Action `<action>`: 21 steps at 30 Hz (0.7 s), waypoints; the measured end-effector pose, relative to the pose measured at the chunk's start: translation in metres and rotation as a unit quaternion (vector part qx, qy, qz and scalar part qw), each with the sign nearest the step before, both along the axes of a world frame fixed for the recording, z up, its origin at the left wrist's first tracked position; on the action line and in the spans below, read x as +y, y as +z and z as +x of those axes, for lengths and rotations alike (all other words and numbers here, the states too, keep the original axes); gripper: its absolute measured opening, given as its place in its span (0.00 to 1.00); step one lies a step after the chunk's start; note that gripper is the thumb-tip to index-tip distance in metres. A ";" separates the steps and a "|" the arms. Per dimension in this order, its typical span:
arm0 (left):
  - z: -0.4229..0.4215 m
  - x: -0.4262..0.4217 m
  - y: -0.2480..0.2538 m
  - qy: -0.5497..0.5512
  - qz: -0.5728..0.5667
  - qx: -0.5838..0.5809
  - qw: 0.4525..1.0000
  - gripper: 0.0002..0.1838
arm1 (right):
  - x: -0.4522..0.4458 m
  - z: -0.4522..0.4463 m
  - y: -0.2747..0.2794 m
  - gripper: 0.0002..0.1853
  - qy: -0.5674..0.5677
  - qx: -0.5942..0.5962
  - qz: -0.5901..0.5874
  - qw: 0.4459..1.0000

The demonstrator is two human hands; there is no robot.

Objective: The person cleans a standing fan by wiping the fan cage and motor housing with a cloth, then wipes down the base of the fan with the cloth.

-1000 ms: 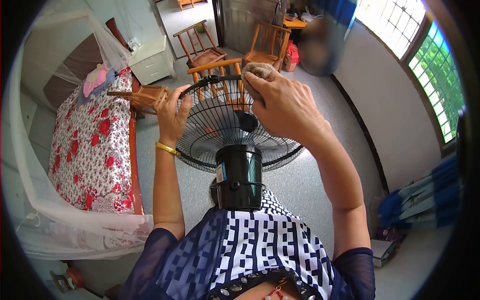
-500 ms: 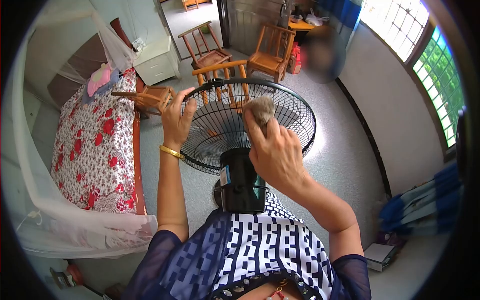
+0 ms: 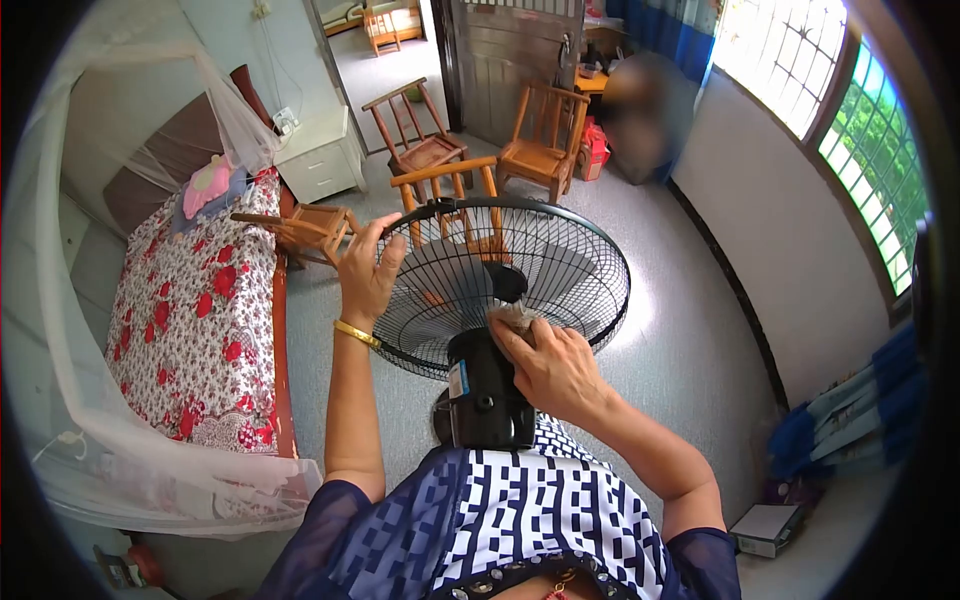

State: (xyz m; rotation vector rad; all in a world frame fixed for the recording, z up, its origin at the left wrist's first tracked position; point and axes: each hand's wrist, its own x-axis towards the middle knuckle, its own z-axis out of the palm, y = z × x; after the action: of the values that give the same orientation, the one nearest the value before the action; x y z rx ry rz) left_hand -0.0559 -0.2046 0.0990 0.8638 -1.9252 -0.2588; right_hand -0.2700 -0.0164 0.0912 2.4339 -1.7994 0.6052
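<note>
A black electric fan stands right in front of me, its round wire guard [image 3: 585, 232] spread wide and its black motor housing [image 3: 488, 395] close to my chest. At the guard's left rim my left hand [image 3: 370, 272], with a gold bangle on the wrist, has its fingers curled over the edge. My right hand [image 3: 555, 365] presses a crumpled grey-brown cloth [image 3: 516, 316] against the rear of the guard, just above the motor housing. Part of the cloth is hidden under the fingers. The fan blades show through the wires.
Several wooden chairs [image 3: 543, 145] stand beyond the fan. On the left is a bed [image 3: 185, 330] with a floral sheet and a mosquito net [image 3: 110, 430]. A white cabinet [image 3: 322, 160] stands by the doorway. A blurred person [image 3: 645, 120] is at the back right.
My right hand has moved the cloth down the guard toward the motor housing. My left hand stays on the rim. The view has tilted up slightly.
</note>
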 end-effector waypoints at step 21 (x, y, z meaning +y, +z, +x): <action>0.001 0.006 0.002 -0.011 0.049 0.013 0.999 0.26 | -0.066 -0.012 0.130 0.25 -0.073 0.030 0.049 0.996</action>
State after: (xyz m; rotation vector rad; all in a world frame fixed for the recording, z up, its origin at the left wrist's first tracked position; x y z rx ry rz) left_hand -0.0553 -0.1986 0.1006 0.8993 -1.9118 -0.3784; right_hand -0.2820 -0.0821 0.2208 2.3250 -2.0040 0.4373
